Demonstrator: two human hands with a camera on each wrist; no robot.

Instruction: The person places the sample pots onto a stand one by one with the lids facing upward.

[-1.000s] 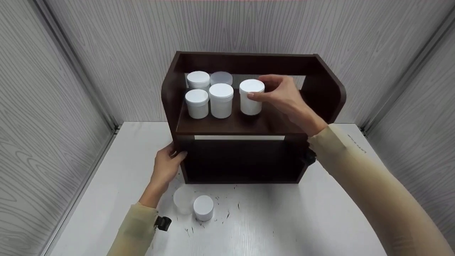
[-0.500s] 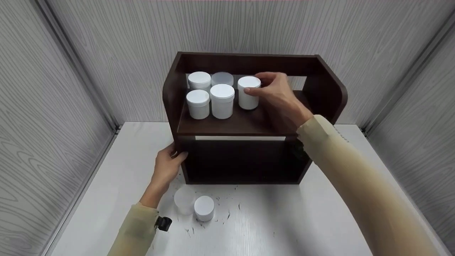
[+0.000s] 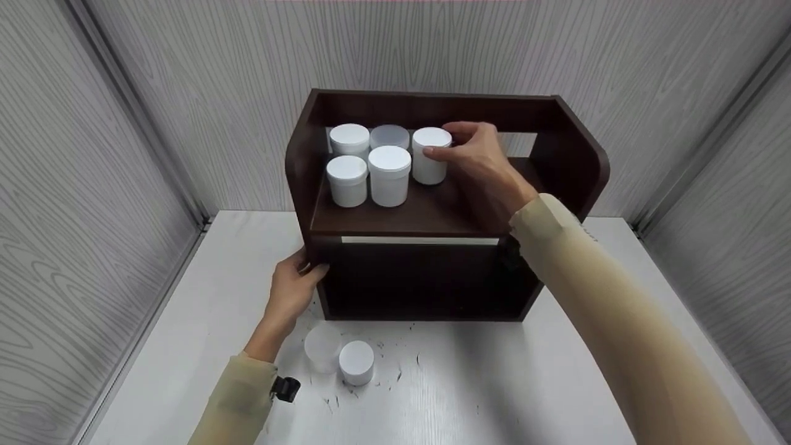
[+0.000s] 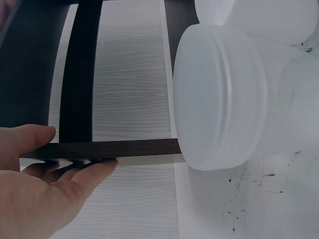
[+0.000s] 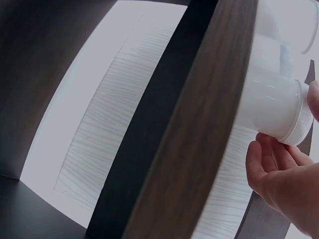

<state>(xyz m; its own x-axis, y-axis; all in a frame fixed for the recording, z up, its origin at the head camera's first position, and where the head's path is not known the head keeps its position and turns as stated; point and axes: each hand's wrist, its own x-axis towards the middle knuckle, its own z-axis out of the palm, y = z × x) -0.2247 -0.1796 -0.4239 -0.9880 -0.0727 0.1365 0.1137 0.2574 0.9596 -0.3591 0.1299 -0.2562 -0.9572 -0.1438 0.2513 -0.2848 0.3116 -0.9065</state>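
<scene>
My right hand (image 3: 485,157) holds a white lidded jar (image 3: 431,164) between thumb and fingers, over the upper board of a dark brown shelf (image 3: 383,222). In the right wrist view, the fingers touch the jar (image 5: 274,104) near its lid. Whether its base rests on the board I cannot tell. Left of it stand a tall white jar (image 3: 389,179), a shorter white jar (image 3: 347,182), another white jar (image 3: 350,137) behind and a translucent-lidded jar (image 3: 390,136). My left hand (image 3: 289,287) grips the shelf's left side panel, its thumb on the near edge (image 4: 114,148).
On the white table (image 3: 432,383), in front of the shelf, stand a translucent jar (image 3: 322,347) and a small white jar (image 3: 356,363). Dark specks lie around them. Grey wood-patterned panels (image 3: 420,49) enclose the table at the back and both sides.
My right hand has carried its jar back and slightly left, closer to the translucent-lidded jar. The left hand keeps its grip on the side panel.
</scene>
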